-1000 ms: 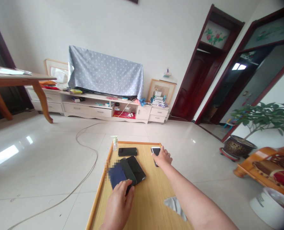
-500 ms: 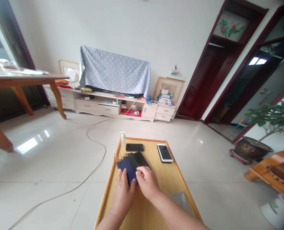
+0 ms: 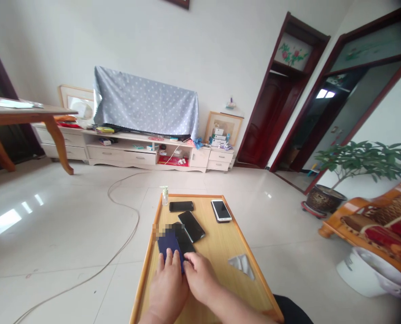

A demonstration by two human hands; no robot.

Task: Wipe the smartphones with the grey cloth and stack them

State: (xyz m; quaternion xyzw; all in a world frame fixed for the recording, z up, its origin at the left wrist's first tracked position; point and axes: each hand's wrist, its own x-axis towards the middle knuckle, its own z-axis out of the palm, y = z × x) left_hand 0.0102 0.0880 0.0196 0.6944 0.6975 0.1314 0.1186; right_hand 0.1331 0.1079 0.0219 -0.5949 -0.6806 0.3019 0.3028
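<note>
My left hand point(image 3: 169, 284) lies with its fingers stretched flat over the near part of a dark blue, flat, phone-like slab point(image 3: 168, 244). Close beside it, my right hand point(image 3: 200, 274) has its fingers curled together at the slab's near right corner; what they pinch is hidden. A black phone point(image 3: 186, 243) lies partly under or against the slab's right side. Beyond it, another dark phone point(image 3: 192, 226) rests at a slant. The slab's far left corner is blurred by pixelation.
On the wooden table point(image 3: 217, 256) are a black phone point(image 3: 181, 206), a white phone point(image 3: 221, 210) atop a darker one, a grey cloth point(image 3: 243, 265) and a pump bottle point(image 3: 165, 196). A cable point(image 3: 128, 243) crosses the floor to the left. A white bucket point(image 3: 366, 274) stands at right.
The view has swung right, so things sit further left. My right hand has drawn nearer my left, uncovering the slanted dark phone. The grey cloth shows in full.
</note>
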